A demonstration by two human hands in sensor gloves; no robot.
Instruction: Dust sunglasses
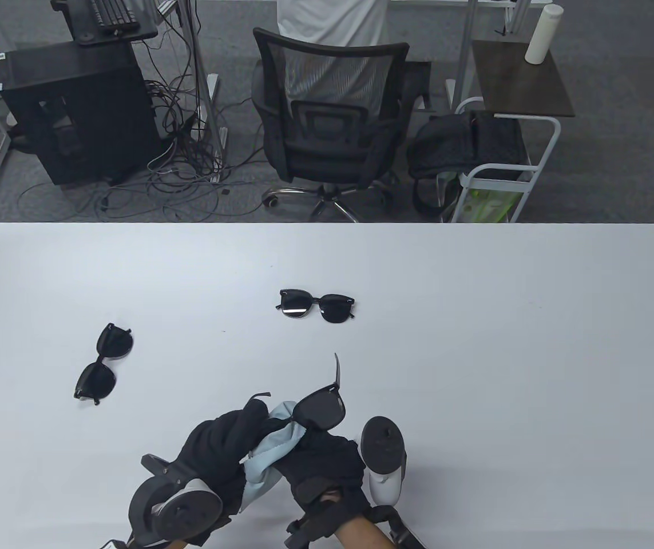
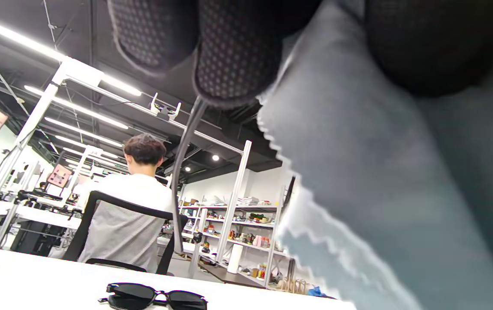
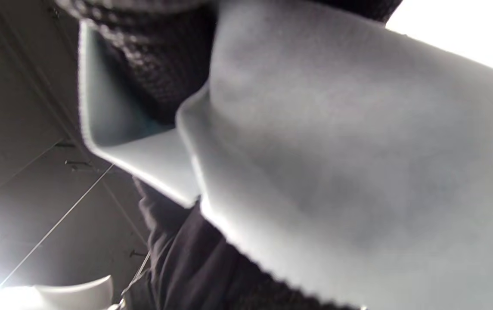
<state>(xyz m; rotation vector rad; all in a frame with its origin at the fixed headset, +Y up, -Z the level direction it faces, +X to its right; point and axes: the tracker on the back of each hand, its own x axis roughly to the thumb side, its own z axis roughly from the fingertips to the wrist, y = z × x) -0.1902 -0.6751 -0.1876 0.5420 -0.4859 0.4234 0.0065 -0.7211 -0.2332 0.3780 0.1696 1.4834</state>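
Observation:
My two hands meet at the table's near edge. My left hand point(image 1: 246, 426) grips a black pair of sunglasses point(image 1: 322, 407) at one end, and one lens sticks up to the right with a temple arm open. In the left wrist view the fingers point(image 2: 237, 56) pinch the frame and a temple arm point(image 2: 181, 172) hangs below them. My right hand point(image 1: 309, 449) holds a light blue cloth point(image 1: 269, 457) bunched against the covered lens. The cloth fills the left wrist view point(image 2: 379, 172) and the right wrist view point(image 3: 336, 172).
Two more black sunglasses lie folded on the white table point(image 1: 504, 343): one pair in the middle point(image 1: 318, 306), also in the left wrist view point(image 2: 156, 297), and one pair at the left point(image 1: 103, 363). An office chair point(image 1: 329, 114) stands beyond the far edge.

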